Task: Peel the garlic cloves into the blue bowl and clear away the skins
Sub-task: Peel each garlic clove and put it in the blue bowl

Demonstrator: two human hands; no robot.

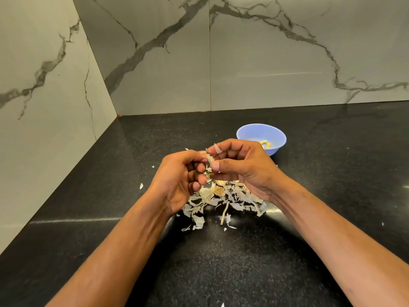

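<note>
Both hands meet above the black counter and pinch one small garlic clove (209, 159) between them. My left hand (181, 176) holds it with curled fingers. My right hand (241, 165) grips it from the other side, with a flake of skin (217, 148) sticking up at its fingertips. Under the hands lies a pile of papery garlic skins (225, 199), with a root stub and an unpeeled clove (218, 182) in it. The blue bowl (250, 131) stands behind my right hand and holds peeled cloves (266, 144).
Stray skin flakes (141, 185) lie scattered on the black counter (332, 162). Marble-patterned walls (155, 63) close off the back and the left side, meeting in a corner at the far left of the counter.
</note>
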